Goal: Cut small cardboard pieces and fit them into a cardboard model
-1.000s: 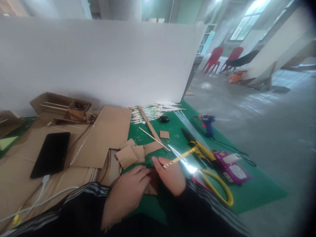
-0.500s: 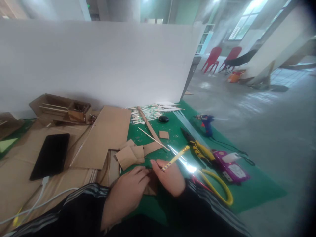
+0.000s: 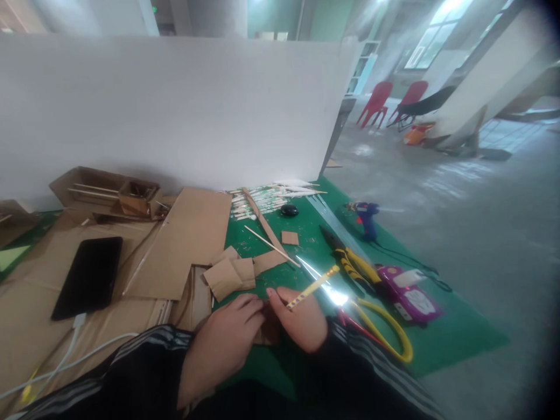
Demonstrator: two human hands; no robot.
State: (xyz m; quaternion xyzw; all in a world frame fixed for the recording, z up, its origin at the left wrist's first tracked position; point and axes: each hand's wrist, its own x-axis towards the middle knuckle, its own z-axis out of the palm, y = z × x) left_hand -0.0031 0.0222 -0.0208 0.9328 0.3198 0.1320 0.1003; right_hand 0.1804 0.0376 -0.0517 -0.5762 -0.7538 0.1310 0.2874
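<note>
A yellow patterned pencil [image 3: 312, 287] rises from my right hand [image 3: 306, 324], which is closed around it; the tip is hidden. My left hand [image 3: 227, 332] has its fingers pressed together on a small brown cardboard piece [image 3: 268, 331] in front of me. Both hands almost meet over that piece and cover most of it. Just beyond my left hand lie several loose cardboard pieces [image 3: 225, 280]. A thin wooden stick [image 3: 271, 246] lies past my right hand, and a small cardboard square [image 3: 289, 238] is farther back.
To the right are yellow-handled pliers [image 3: 350, 262], a purple power strip [image 3: 409, 297] and a blue glue gun [image 3: 368, 219]. White-smeared sticks [image 3: 262, 201] and a black round object [image 3: 289, 210] lie behind. On the left are a phone [image 3: 90, 277], cardboard sheets [image 3: 184, 233] and a cardboard box [image 3: 105, 192].
The pencil's upper end has tilted slightly down and to the right, as my right hand shifted a little. My left hand stays nearly in place.
</note>
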